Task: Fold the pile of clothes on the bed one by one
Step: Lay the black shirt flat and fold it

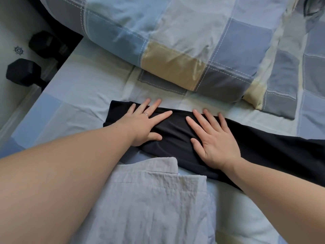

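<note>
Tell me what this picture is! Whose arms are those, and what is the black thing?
No machine here: a person wears a camera on the head, so you look down along their own arms. The left hand and the right hand lie flat, fingers straight, pressing a black garment onto the bed. Nothing is gripped. Nearer the person lies a pale grey shirt. Behind the hands is a checked pillow, and dark dumbbells sit beside the bed at the left.
</note>
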A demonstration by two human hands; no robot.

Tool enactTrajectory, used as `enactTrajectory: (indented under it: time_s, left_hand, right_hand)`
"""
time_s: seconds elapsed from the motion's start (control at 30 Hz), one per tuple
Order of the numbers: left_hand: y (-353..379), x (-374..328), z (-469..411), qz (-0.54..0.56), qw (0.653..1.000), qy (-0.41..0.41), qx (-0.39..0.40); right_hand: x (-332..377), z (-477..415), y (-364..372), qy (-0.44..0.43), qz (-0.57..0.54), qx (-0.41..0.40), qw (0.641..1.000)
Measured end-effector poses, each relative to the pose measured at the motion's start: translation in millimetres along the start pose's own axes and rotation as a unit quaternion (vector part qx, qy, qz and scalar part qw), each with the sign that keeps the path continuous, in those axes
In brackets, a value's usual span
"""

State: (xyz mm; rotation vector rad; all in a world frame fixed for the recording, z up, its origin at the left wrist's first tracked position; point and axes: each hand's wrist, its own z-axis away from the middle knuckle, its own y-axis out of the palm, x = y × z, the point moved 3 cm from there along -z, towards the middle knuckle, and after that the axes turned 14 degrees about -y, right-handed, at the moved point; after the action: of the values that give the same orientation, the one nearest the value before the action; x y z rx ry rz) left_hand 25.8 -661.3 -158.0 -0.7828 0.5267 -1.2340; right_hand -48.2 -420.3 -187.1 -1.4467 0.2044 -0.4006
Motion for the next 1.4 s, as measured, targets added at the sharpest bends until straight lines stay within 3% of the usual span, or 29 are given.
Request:
enactTrajectory:
  time_s: [0.3, 0.43, 0.5, 0.6, 0.8, 1.0, 1.03, 1.07, 1.13, 1.2, 1.3, 1.4]
  left_hand:
    - [-74.3, -45.9, 30.4, -0.077, 0.987, -0.114, 0.087]
    - [-98.8, -109.2, 55.6, -0.083, 0.989, -0.081, 0.090]
    - [-104.8, -151.9, 63.7, -0.078, 0.993, -0.054, 0.077]
    - [-98.3, -221.7, 76.9, -0.042, 0.997, -0.013, 0.062]
    - [-22.5, -353.3, 113.5, 0.003, 0.996, 0.058, 0.074]
    - [19.8, -451.5, 138.7, -0.012, 0.997, 0.070, 0.007]
    - [23.3, -468.3, 143.3, -0.013, 0.997, 0.071, -0.005]
    - [26.9, -483.6, 147.8, -0.014, 0.997, 0.073, -0.015]
    - [35.4, -516.4, 158.3, -0.016, 0.996, 0.082, -0.034]
    - [47.0, -544.8, 169.0, -0.028, 0.995, 0.090, -0.042]
    - [68.9, -579.0, 184.8, -0.056, 0.993, 0.095, -0.052]
    - [95.8, -600.2, 201.5, -0.068, 0.993, 0.072, -0.059]
  right_hand:
    - [-5.7, -0.8, -25.0, -0.006, -0.090, 0.081, 0.993]
    - [-30.6, 86.2, -46.7, 0.013, -0.032, 0.035, 0.999]
    - [-47.5, 141.1, -47.3, 0.051, -0.010, 0.026, 0.998]
    - [-77.7, 217.5, -34.6, 0.140, -0.031, 0.072, 0.987]
    - [-139.1, 372.5, 3.5, 0.301, -0.060, 0.153, 0.939]
    - [-200.7, 510.7, -2.0, 0.471, -0.111, 0.187, 0.855]
    - [-201.5, 523.1, -7.4, 0.466, -0.096, 0.169, 0.863]
    - [-197.3, 528.8, -12.3, 0.424, -0.062, 0.135, 0.893]
    - [-177.4, 536.3, -18.1, 0.278, -0.030, 0.069, 0.958]
    - [-157.4, 553.9, -8.4, 0.163, -0.046, 0.079, 0.983]
    - [-161.5, 607.8, 22.9, 0.195, -0.045, 0.157, 0.967]
    - [-189.2, 666.4, 36.4, 0.295, -0.048, 0.155, 0.942]
